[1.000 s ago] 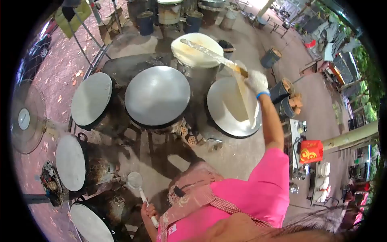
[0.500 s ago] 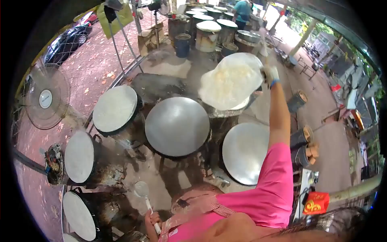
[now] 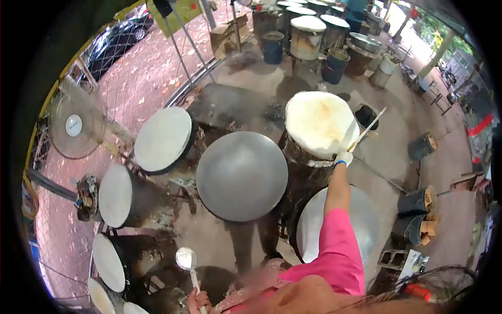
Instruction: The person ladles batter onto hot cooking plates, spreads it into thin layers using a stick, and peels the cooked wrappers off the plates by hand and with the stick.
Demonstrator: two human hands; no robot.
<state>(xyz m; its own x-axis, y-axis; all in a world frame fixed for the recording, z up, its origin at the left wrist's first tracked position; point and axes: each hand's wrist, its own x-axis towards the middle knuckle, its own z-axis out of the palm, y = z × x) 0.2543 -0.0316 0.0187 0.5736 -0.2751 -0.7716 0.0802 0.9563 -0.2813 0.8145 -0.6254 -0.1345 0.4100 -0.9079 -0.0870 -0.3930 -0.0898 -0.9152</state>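
My left hand, low in the view, is closed around the pale handle of a ladle, whose bowl holds something white. My right hand, in a white glove with a blue band at the wrist, grips a thin stick slanting up to the right. It is at the lower right edge of a round stack of large thin pancakes, browned in the middle. Left of the stack sits a wide, bare grey griddle. Another griddle lies partly behind my right arm.
Round pans with pale tops, such as this one, line the left side. A fan stands by the wire fence. Buckets and covered drums stand at the back, near a person. Wood-filled buckets stand at right.
The large thin pancake that hung spread in the air now lies flat on the stack. My right hand has come down and closer, with the stick. My left hand still holds the ladle.
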